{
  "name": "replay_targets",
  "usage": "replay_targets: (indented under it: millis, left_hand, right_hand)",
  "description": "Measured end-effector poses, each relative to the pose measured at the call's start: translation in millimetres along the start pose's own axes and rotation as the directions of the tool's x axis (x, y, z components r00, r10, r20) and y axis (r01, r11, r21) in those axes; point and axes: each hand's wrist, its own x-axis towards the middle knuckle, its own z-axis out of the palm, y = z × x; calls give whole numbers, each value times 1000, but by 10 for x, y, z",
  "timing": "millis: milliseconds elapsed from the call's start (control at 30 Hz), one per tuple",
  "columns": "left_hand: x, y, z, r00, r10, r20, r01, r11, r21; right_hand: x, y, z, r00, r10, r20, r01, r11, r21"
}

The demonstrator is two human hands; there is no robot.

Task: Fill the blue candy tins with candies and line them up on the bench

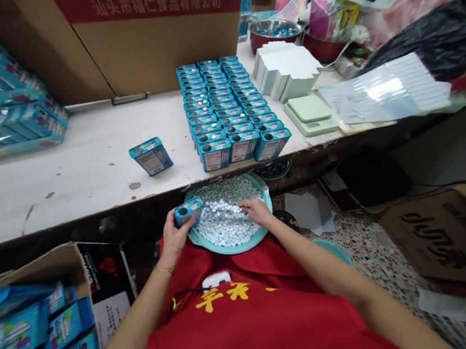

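Wrapped round a small blue candy box (190, 212), my left hand (174, 235) holds it over the left rim of a turquoise basin (264, 196). The box's top, with a dark round spot, faces up. Small white and pale-blue candies (227, 234) fill the basin. My right hand (258, 212) is closed at the basin's right side on what looks like a scoop (225, 208), heaped with candies and level with the pile. The candies hide most of it. Its heaped end points toward the box, a little apart from it.
Rows of blue boxes (224, 105) stand on the white table (98, 151), with one box (151, 157) apart. A green scale (310, 114) and white stacks (286, 69) are to the right. An open carton (66, 254) of blue boxes sits lower left.
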Motion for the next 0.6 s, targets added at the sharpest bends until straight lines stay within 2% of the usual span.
replay_targets:
  millis: [100, 200, 267, 367, 467, 600]
  left_hand:
    - [-2, 30, 33, 1000, 26, 1, -26, 996, 83]
    - [3, 55, 116, 998, 51, 29, -54, 987, 149]
    - [7, 72, 181, 996, 66, 58, -75, 981, 177]
    - [8, 93, 261, 991, 100, 85, -116, 969, 219]
    - [2, 96, 302, 980, 165, 112, -188, 949, 254]
    - [-7, 79, 325, 970, 204, 130, -233, 930, 285]
  right_hand:
    - [-91, -56, -302, 994, -98, -54, 106, 982, 157]
    - [-184, -285, -622, 981, -184, -64, 192, 972, 138]
    - [-234, -492, -808, 976, -218, -23, 219, 975, 46]
    - [-290, -812, -1011, 977, -206, 59, 214, 957, -195]
    - [-331, -1095, -1127, 980, -159, 119, 194, 894, -405]
    - [-361, -1381, -1191, 973, -166, 160, 226, 828, -514]
